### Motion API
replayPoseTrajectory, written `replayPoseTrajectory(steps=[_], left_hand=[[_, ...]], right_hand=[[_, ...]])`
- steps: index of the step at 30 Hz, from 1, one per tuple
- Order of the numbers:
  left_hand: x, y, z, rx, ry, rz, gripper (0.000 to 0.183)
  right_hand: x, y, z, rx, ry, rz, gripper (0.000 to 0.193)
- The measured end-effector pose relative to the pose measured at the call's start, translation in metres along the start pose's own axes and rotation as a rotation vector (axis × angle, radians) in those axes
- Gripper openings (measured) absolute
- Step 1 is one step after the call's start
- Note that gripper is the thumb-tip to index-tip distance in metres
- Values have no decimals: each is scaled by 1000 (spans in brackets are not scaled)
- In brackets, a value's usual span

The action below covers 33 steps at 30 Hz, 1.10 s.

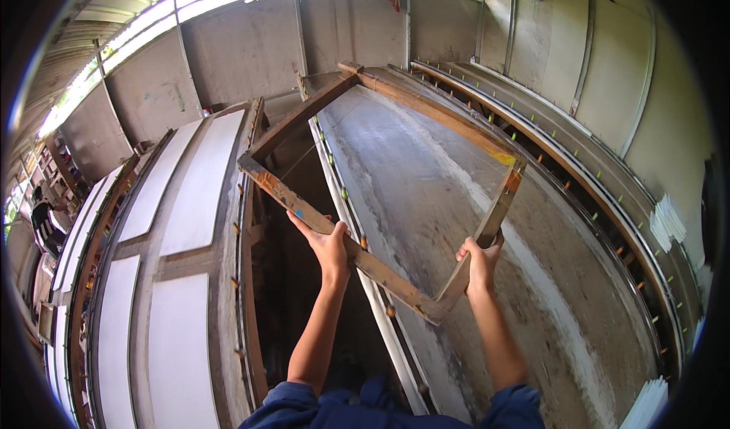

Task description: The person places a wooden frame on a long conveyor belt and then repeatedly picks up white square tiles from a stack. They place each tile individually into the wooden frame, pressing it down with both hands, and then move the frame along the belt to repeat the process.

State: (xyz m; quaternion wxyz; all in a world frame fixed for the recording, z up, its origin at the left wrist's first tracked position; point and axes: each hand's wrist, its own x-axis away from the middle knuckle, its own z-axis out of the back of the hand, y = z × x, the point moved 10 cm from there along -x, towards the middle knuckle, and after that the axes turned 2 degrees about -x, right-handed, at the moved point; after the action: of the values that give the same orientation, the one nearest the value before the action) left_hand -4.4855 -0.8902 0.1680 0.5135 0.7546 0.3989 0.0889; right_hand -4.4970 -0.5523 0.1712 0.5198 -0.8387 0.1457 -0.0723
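Note:
Both my hands hold a four-sided wooden frame point(388, 275) that is raised and tilted above a long grey table point(547, 345). My left hand point(327, 250) is closed on the lower left bar, thumb on the near side; some of its fingers are hidden behind the wood. Around the short right bar my right hand point(480, 265) is wrapped, a little above the nearest corner. The bars are worn, with orange and yellow stains near the right corner and a blue spot beside my left hand. Thin lines appear to cross the frame's opening.
On the left, another long table point(228, 277) carries several white rectangular panels point(182, 345). A dark gap separates the tables. Small coloured pegs line the table edges. Stacked white sheets point(668, 222) lie at the right, and a person point(47, 224) is at the far left.

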Motion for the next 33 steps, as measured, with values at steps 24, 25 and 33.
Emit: replayPoseTrajectory(steps=[24,25,33], left_hand=[[-516,-212,0,42,43,67,108],[-538,-220,-3,32,40,34,108],[-722,-266,-40,-59,51,-76,109]], right_hand=[[-343,242,-397,15,-56,-20,82],[-358,251,-411,0,-57,-22,82],[-508,328,-544,-68,-108,-47,83]])
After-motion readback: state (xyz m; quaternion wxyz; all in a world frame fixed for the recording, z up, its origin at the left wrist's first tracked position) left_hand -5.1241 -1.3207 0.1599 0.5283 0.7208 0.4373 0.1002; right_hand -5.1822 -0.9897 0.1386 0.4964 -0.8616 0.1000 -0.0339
